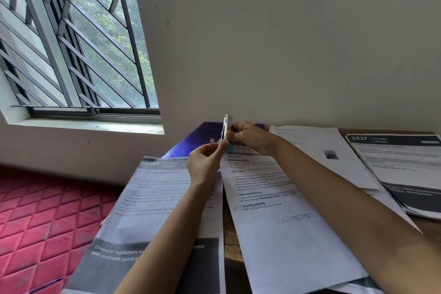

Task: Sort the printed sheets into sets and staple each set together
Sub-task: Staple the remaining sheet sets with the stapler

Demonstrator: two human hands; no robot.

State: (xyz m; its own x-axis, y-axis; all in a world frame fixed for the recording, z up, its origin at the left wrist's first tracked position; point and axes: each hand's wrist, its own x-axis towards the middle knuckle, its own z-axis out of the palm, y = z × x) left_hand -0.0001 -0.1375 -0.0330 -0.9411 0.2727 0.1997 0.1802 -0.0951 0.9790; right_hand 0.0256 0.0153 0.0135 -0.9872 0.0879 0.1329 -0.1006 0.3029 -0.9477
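Both hands are raised over the table near the wall. My left hand pinches the lower end of a thin white metal strip that stands upright; it looks like the stapler's staple tray. My right hand is closed on a small blue stapler body, mostly hidden by the fingers, right beside the strip. Under the hands lie printed sheets: a "Refrigerator Restocking" sheet at the left and a text sheet in the middle.
A stack with a dark "2437" header and a white sheet with a small photo lie at the right. A purple folder rests against the wall. Left of the table are a red quilted mattress and a barred window.
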